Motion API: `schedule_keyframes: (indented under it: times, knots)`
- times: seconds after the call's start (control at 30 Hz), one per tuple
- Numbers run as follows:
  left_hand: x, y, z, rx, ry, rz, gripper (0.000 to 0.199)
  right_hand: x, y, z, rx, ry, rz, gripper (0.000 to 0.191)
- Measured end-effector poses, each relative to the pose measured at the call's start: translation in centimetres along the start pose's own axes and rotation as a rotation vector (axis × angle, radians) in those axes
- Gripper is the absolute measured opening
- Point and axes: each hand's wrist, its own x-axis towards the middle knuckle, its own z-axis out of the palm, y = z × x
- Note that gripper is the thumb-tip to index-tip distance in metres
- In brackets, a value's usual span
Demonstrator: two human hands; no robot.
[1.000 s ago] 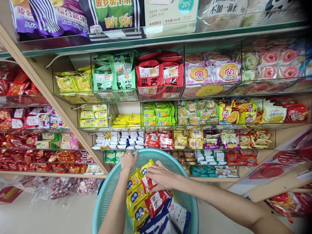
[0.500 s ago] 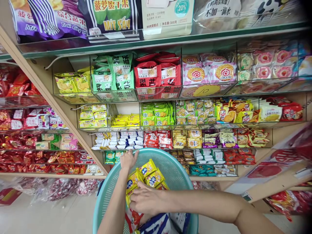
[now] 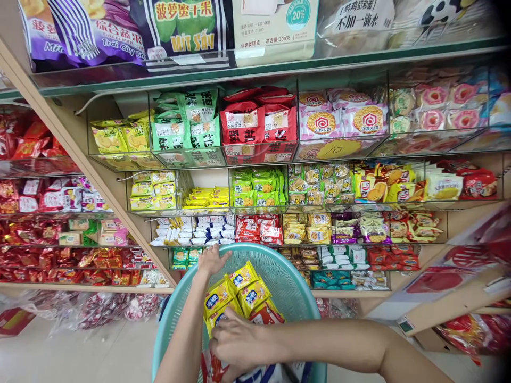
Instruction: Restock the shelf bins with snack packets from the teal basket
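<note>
A turquoise mesh basket stands in front of the shelves. My left hand is closed over its far left rim, thumb lying along the top. Inside the basket, my right hand reaches down among the snack packets, its fingers bent and the tips partly hidden. Several yellow snack packets lie just beyond my right hand. A red and white packet is beneath its fingers, and blue and white packaging lies below the wrist. I cannot make out whether the right fingers grip anything.
Behind the basket rise shelves with clear bins of wrapped snacks, among them red packets and green packets. A slanted wooden divider runs down at the left. Bagged goods sit on the tiled floor.
My right hand has moved slightly down and nearer to me within the basket. The yellow packets have shifted a little, and more of a red packet beside them shows. My left hand stays at the rim.
</note>
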Motion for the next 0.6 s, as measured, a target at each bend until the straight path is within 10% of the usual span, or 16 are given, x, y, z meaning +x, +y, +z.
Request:
schedule_keyframes:
  times: [0.6]
  knots:
    - [0.1,-0.3,0.2,0.000,0.009,-0.020,0.059,-2.3,1.6,-0.8,0.130,-0.017,0.076,0.047]
